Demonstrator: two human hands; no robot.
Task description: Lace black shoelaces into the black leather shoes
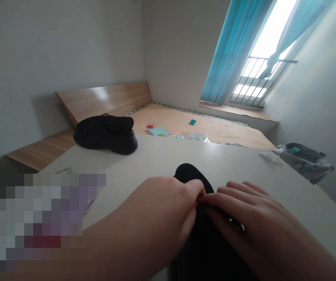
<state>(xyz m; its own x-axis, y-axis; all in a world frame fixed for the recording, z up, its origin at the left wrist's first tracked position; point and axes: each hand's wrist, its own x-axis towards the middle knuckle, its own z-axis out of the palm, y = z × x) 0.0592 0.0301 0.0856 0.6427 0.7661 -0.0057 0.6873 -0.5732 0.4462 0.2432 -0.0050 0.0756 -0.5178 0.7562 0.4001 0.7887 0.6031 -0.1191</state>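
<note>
My left hand (159,210) and my right hand (241,218) meet over a black shoe (189,171) lying on the white tabletop (185,160). Its rounded toe points away from me, and its rear part runs down out of the picture. The fingertips of my left hand pinch the top of the shoe, and the fingers of my right hand press across it from the other side. Laces may lie between them, but my fingers hide that spot. A second black lace-up shoe (106,134) stands at the table's far left edge, well beyond both hands.
Beyond the table lies a wooden bed frame (185,125) holding a green booklet (158,131), a small teal item (193,122) and a plastic packet (197,136). A grey bag (304,160) sits past the right edge. A pixelated patch covers the lower left.
</note>
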